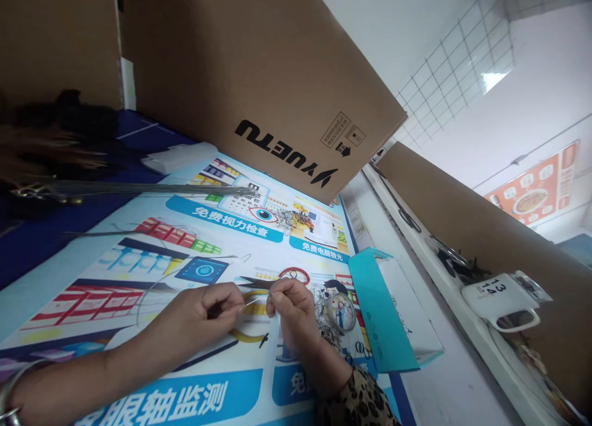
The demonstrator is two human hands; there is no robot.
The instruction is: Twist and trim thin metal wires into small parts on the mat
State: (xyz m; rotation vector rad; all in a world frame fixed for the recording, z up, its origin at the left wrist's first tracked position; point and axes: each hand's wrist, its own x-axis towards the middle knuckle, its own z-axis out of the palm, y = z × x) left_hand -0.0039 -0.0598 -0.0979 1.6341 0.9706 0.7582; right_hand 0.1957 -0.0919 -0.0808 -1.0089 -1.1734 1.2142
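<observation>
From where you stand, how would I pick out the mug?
Start at the big brown YUETU cardboard box, then follow the white ledge running from its lower right corner. Beyond the teal paper bag, the mug rests on that ledge. It is the only white cup there, marked with black digits 13 14.

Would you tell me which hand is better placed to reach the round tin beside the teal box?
Right, probably. The right hand sits just beside the round tin, while the left hand is farther off across the thin wire both hands pinch.
</observation>
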